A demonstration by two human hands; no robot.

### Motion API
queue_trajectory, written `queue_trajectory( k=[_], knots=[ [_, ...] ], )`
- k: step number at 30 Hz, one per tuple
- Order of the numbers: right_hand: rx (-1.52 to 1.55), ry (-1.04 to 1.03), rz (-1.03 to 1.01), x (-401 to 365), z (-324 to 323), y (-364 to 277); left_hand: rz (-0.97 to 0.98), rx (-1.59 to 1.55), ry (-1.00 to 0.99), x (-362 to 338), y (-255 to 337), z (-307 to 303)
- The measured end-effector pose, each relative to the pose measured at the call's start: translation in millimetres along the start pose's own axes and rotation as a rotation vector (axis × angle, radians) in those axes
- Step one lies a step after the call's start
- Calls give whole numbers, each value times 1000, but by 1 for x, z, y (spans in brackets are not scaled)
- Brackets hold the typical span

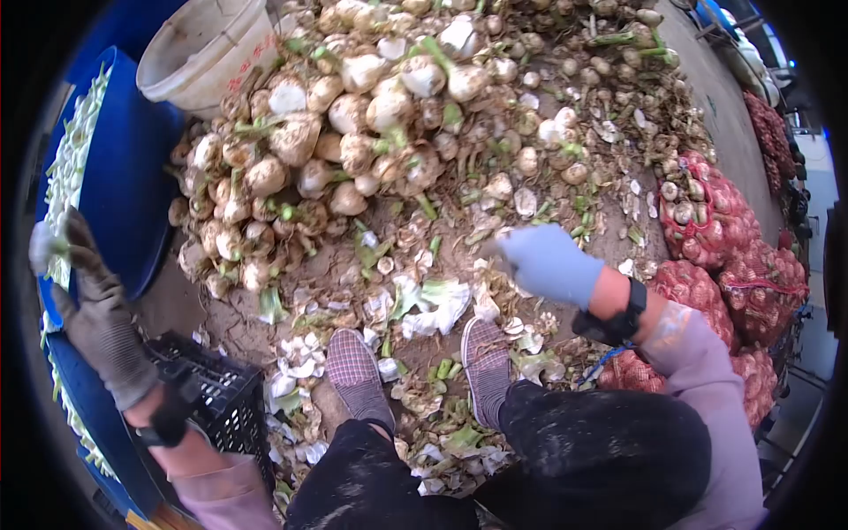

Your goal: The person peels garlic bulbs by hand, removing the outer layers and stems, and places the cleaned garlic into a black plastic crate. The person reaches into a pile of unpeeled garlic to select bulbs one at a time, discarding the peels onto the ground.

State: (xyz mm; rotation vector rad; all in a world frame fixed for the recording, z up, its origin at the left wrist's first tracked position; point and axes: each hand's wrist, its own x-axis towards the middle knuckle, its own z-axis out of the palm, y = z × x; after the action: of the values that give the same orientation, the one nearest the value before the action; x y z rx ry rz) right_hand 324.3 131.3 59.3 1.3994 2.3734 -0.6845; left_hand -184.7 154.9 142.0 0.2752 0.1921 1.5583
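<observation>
At the far left, my left hand (102,322), in a grey glove, reaches over the rim of the blue tub (128,168). Its fingers are apart, and a blurred whitish bulb (42,247) with a greenish stem is just beyond the fingertips. My right hand (552,263), in a pale blue-grey glove, hovers above the littered ground in front of the pile. Its fingers are curled together, and what they hold, if anything, is blurred. Ahead lies a big heap of soil-covered garlic bulbs (353,150), some with green stem stubs.
A white bucket (208,53) stands at the upper left. Beside my left forearm is a black plastic crate (216,380). Red mesh bags of bulbs (707,216) line the right side. Peeled skins and stem pieces (433,305) cover the ground around my shoes.
</observation>
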Motion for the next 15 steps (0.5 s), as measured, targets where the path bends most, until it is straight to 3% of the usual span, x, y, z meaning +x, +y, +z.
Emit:
queue_trajectory(
  k=[1,2,3,4,5,6,8,9,10,11,12,13,14,15],
  knots=[
    [21,120,24,14,0,17,-1,105,-98,7,8,10],
    [-70,346,28,30,7,31,19,545,-55,10,-14,19],
    [-70,359,37,49,20,44,146,1494,21,9,-66,35],
    [-122,436,35,68,34,57,-159,979,227,10,-82,35],
    [-186,514,33,82,41,67,-278,1237,28,1,-108,33],
    [-199,523,45,89,44,71,-540,1425,191,1,-136,49],
    [-440,478,257,94,57,68,-677,1400,24,-14,-170,14],
    [-436,471,269,89,58,66,-699,1435,-36,-22,-186,-4],
    [-222,404,408,84,51,63,-719,1400,-2,-29,-203,-21],
    [-14,341,535,80,37,59,-608,1397,-15,-38,-222,-41],
    [626,97,610,65,-1,32,-518,1518,-107,-43,-241,-49],
    [862,152,436,60,11,18,-318,1687,-264,-45,-259,-49],
    [1101,200,252,55,29,2,-268,1637,-269,-45,-274,-43],
    [762,426,0,59,52,-12,-204,1654,-321,-48,-284,-49]
  ],
)
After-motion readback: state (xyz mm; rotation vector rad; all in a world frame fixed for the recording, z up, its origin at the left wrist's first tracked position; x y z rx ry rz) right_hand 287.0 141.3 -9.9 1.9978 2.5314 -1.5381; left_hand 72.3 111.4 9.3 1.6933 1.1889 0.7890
